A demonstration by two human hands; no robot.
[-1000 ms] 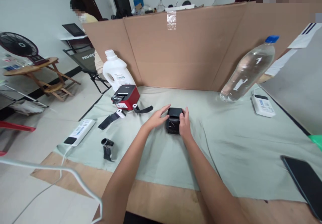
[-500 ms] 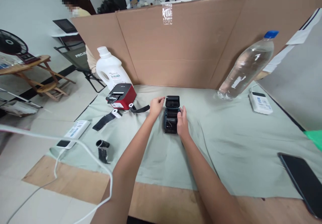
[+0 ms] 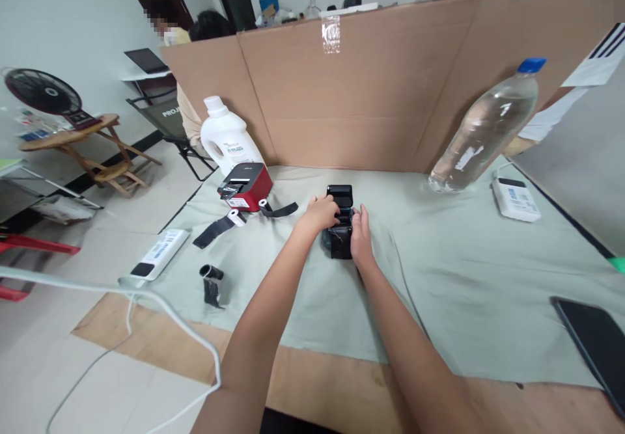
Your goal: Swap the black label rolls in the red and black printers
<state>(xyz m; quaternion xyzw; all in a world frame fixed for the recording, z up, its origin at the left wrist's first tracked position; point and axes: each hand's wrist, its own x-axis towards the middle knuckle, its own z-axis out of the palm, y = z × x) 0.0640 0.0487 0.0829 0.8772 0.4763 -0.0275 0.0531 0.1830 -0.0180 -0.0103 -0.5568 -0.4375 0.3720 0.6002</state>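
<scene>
A small black portable printer (image 3: pixel 342 244) stands on the cloth with its lid (image 3: pixel 340 194) flipped up at the far side. Glossy black material shows in its near part. My left hand (image 3: pixel 319 215) reaches over from the left, its fingers bent down into the opening below the lid; what the fingertips grip is hidden. Along the printer's right side lies my right hand (image 3: pixel 361 237), thumb and fingers holding that edge. Left of the hands are two small rolls with black strips, the nearer roll (image 3: pixel 237 217) and the farther roll (image 3: pixel 263 206), plus a curled black piece (image 3: pixel 211 284).
A red and black printer (image 3: pixel 249 187) and a white jug (image 3: pixel 227 136) stand back left. Cardboard (image 3: pixel 351 89) walls the back; a water bottle (image 3: pixel 488 131) leans right. White power banks (image 3: pixel 160 254) lie at both sides, a phone (image 3: pixel 593 349) front right. A white cable (image 3: pixel 195 336) crosses front left.
My left hand has moved right, from beside the raised lid into the printer's opening. My right hand stays at the printer's right side. The whole view has shifted slightly.
</scene>
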